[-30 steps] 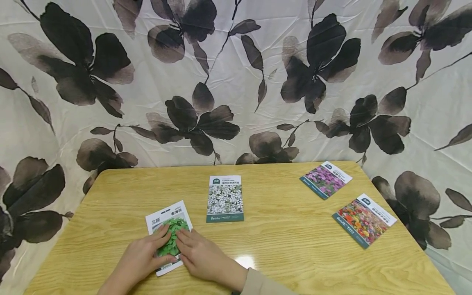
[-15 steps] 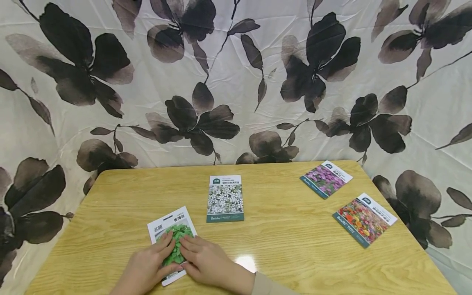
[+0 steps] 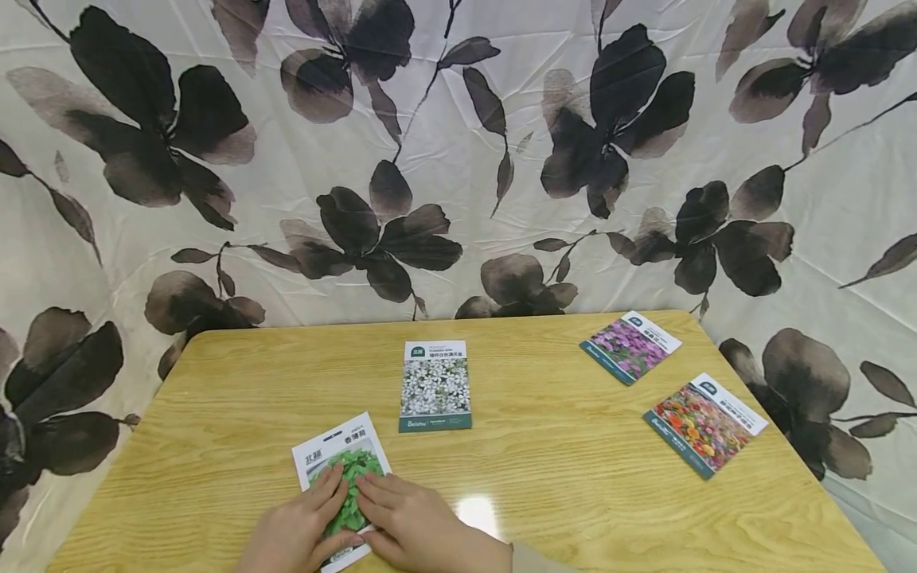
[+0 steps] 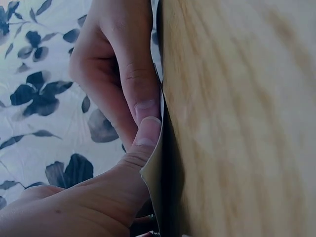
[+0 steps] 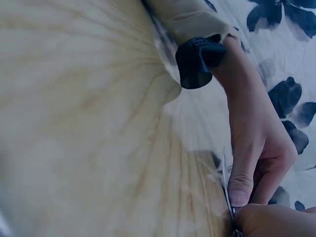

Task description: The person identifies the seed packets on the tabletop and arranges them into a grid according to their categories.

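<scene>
A white seed packet (image 3: 354, 461) with a green leaf picture lies tilted near the front of the table in the head view. My left hand (image 3: 297, 521) rests on its left side, fingers stretched over the picture. From the right, my right hand (image 3: 415, 521) presses on it with extended fingers. Both thumbs meet low on the packet's face. In the left wrist view, the packet's edge (image 4: 154, 177) bends up beside my left thumb (image 4: 148, 133). The packet's lower part is partly hidden under the hands.
A white-flower packet (image 3: 435, 390) lies upright just behind and right of the hands. Farther right are a purple-flower packet (image 3: 630, 348) and an orange-flower packet (image 3: 705, 426), both angled. The wooden table (image 3: 559, 477) ends at a floral cloth (image 3: 501, 159). A black device (image 5: 195, 61) sits at my right wrist.
Both hands and the leaf packet beneath them have slid toward the table's front and slightly right. The other packets stay in place.
</scene>
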The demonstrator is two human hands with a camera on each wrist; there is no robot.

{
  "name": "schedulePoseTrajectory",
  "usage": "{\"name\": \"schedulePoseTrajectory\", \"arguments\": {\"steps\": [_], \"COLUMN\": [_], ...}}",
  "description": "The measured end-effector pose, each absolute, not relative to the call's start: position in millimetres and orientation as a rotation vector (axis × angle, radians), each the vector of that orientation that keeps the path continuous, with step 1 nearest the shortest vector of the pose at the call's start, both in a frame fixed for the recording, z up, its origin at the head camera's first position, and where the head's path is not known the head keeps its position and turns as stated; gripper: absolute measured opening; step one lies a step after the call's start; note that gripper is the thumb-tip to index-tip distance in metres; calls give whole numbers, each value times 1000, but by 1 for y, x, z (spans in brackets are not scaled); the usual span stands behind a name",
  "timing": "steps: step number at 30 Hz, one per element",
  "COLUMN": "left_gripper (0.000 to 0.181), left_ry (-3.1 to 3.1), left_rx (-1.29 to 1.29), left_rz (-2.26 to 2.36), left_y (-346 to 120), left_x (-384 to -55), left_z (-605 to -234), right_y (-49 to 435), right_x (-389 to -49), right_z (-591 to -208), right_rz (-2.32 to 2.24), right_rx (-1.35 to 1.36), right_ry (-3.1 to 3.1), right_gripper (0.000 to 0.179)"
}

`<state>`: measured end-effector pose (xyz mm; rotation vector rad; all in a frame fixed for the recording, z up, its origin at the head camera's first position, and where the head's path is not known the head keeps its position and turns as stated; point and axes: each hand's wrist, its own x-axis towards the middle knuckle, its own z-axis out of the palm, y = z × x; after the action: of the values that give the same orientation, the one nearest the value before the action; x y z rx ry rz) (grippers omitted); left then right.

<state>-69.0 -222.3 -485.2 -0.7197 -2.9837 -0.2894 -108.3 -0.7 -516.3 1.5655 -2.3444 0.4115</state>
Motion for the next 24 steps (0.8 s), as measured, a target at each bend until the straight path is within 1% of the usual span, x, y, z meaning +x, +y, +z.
{"name": "schedulePoseTrajectory", "arguments": {"steps": [16, 24], "left_gripper": [75, 74], "left_ry": [-2880, -2791], "left_rx": [-898, -874], "left_rz": [-199, -195], "left_y": [-211, -207], "left_x": [-60, -53], "left_z": [-493, -497], "right_y": [16, 23], "right_x": [-95, -90], "right_z": [-512, -512], "right_rz": [309, 329], "right_rx": [1595, 1589], "right_ry": [-2335, -2323], "right_gripper": [43, 45]}}
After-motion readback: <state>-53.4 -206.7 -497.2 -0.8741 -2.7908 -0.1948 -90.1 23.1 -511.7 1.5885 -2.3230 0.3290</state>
